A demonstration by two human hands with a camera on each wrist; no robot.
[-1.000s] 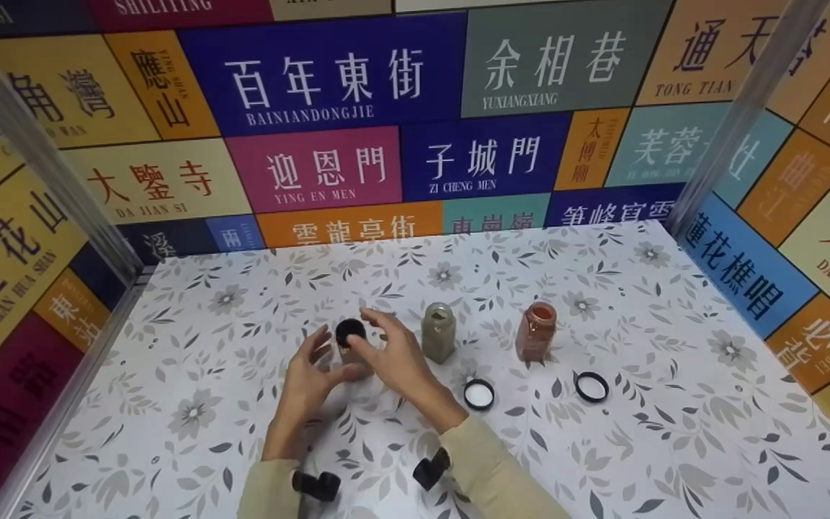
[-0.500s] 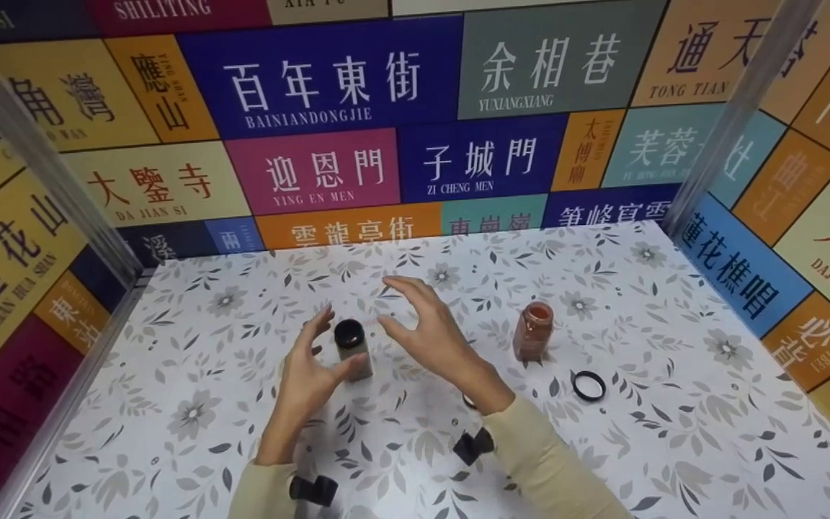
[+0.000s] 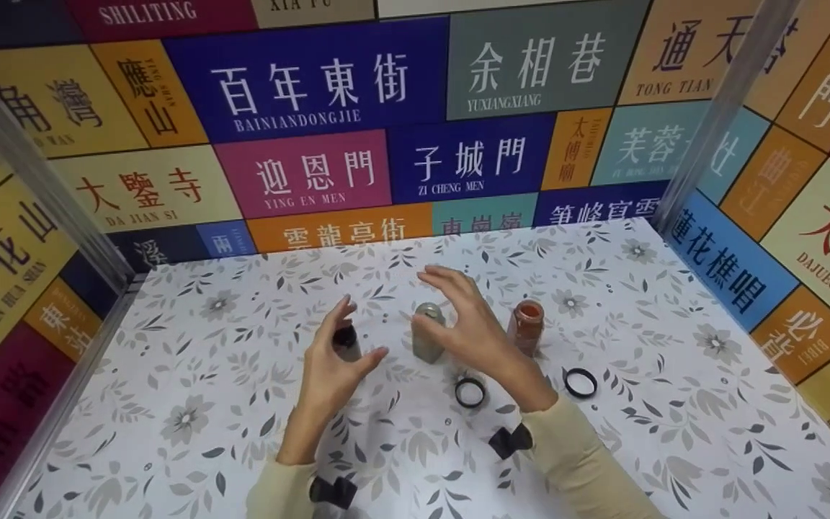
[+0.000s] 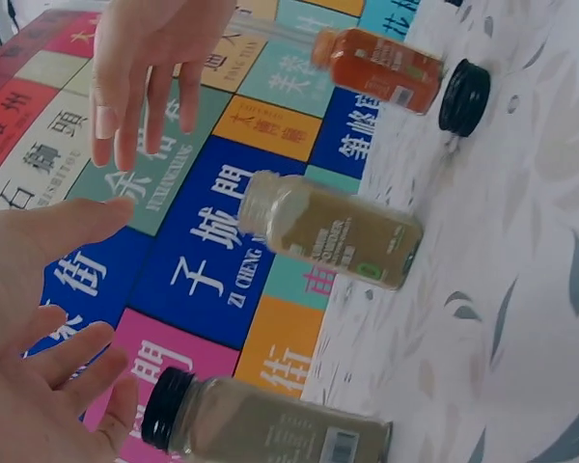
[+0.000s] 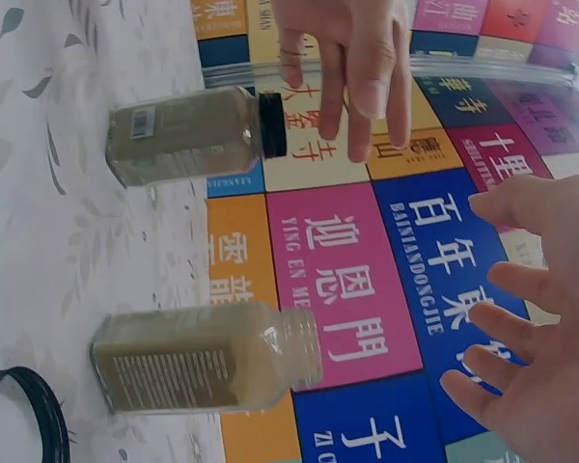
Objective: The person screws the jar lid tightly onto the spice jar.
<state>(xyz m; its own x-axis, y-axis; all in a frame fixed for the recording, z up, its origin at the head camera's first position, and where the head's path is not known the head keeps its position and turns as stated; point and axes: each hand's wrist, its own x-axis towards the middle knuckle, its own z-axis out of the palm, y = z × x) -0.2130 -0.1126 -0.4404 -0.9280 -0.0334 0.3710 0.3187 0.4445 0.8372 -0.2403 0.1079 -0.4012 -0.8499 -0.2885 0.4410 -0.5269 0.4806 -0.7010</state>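
My left hand [image 3: 328, 371] is spread, its fingers and thumb curving loosely beside a spice jar [image 4: 280, 424] that wears a black lid [image 4: 166, 409]. In the wrist views a gap shows between that hand and the lid. To the right, my right hand [image 3: 483, 342] hovers above and beside a lidless glass jar [image 5: 183, 359] of grey-green powder, with nothing in its fingers. In the head view the right thumb overlaps this jar; in the right wrist view the hand is apart from its threaded neck. Both jars stand upright on the table.
Farther right stands a lidless jar of orange-red powder [image 3: 528, 324]. Two black lids lie on the leaf-patterned table [image 3: 192, 346]: one lid [image 3: 470, 393] before the grey-green jar, another lid [image 3: 580, 383] before the orange-red jar. A colourful lettered wall [image 3: 314, 173] rises behind.
My right hand has drawn away from the black-lidded jar and moved right to the lidless grey-green jar. My left hand has let go its place around the capped jar only slightly, shifting right.
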